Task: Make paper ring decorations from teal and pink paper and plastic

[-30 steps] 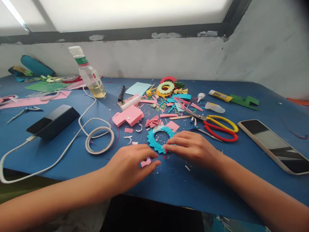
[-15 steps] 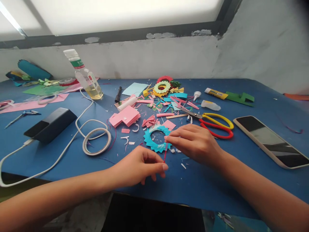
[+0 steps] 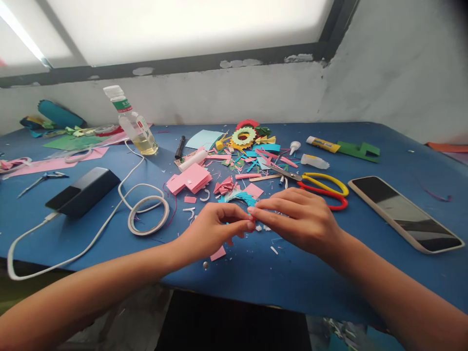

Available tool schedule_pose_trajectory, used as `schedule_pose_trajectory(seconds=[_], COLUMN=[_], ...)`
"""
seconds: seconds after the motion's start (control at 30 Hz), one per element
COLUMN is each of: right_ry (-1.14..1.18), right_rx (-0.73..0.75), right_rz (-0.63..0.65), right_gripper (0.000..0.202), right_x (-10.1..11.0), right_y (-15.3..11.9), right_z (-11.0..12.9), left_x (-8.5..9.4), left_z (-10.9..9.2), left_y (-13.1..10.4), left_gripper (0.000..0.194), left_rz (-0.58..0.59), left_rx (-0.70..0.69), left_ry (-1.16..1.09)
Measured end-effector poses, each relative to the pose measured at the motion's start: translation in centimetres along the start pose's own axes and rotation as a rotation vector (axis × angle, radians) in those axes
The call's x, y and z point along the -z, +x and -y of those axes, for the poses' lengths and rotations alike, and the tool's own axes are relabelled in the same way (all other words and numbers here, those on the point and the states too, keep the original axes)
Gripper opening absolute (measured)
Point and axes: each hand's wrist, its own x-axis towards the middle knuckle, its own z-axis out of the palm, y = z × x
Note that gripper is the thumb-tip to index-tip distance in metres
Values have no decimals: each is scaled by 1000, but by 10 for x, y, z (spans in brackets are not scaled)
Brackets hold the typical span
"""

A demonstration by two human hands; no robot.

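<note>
At the bottom centre of the frame, near the front edge of the blue table (image 3: 252,282), lie a small round silvery piece (image 3: 205,265) and a pink scrap (image 3: 218,253). Just beyond them, your left hand (image 3: 215,225) has its thumb and index fingertips pinched narrow on a bit of red thread (image 3: 253,218), right of the frame's centre line. Your right hand (image 3: 305,219) comes in from the right, its fingers close together and its fingertips against those of the left; its thumb is hidden, so you cannot tell whether it grips the thread too. The blue folded-paper ring (image 3: 239,196) lies on the table at the centre, right behind your fingertips, its near part covered by your hands. To the left of the centre you have a tape roll (image 3: 148,216), with a dark boxy device (image 3: 84,191) and its white cable farther left; the phone (image 3: 405,214) lies at the right. Beyond your right hand are the red-and-yellow-handled scissors (image 3: 321,189), their blades over the paper scraps. Stacked pink cards (image 3: 190,179) lie left of the ring. Farther back come the pale green paper ring (image 3: 243,136), the yellow glue stick (image 3: 322,144) and, upper left, a leaning bottle (image 3: 137,129) with yellowish liquid.
</note>
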Motion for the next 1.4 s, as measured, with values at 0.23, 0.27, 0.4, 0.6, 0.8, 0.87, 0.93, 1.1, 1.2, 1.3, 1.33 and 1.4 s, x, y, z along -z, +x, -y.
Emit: schedule_pose_trajectory(seconds=[0.23, 0.27, 0.4, 0.6, 0.8, 0.87, 0.93, 1.1, 1.2, 1.3, 1.33, 1.4], right_ry=[-69, -73, -63, -38, 74, 102, 113, 104, 85, 86, 86, 71], right_rx=[-60, -69, -87, -132, -225, -265, -303, -375, -368, -382, -396, -430], right_rz=[32, 37, 49, 2, -32, -34, -41, -37, -16, -20, -29, -63], right_gripper=[15, 16, 16, 11, 12, 10, 10, 13, 14, 12, 11, 10], right_x=[-1, -1, -2, -3, -9, -10, -11, -10, -10, -9, -9, -6], right_y=[-1, -2, -1, 0, 5, 7, 7, 4, 2, 1, 1, 3], right_z=[-7, -7, -6, -9, 1, 6, 7, 1, -1, -2, -1, -1], left_x=[6, 7, 9, 13, 6, 3, 3, 8, 10, 10, 10, 12], left_z=[3, 3, 10, 14, 11, 13, 15, 16, 14, 12, 12, 11], left_y=[6, 7, 11, 14, 11, 9, 9, 10, 10, 10, 10, 9], left_gripper=[18, 19, 19, 20, 20, 19, 16, 19, 20, 19, 19, 21], left_rz=[-72, -86, -134, -153, -131, -123, -147, -220, -254, -290, -289, -253], left_rx=[14, 20, 37, 2, -219, -253, -266, -279, -284, -277, -275, -268], left_ry=[-139, -163, -290, -281, -18, 58, 100, 84, 95, 168, 203, 275])
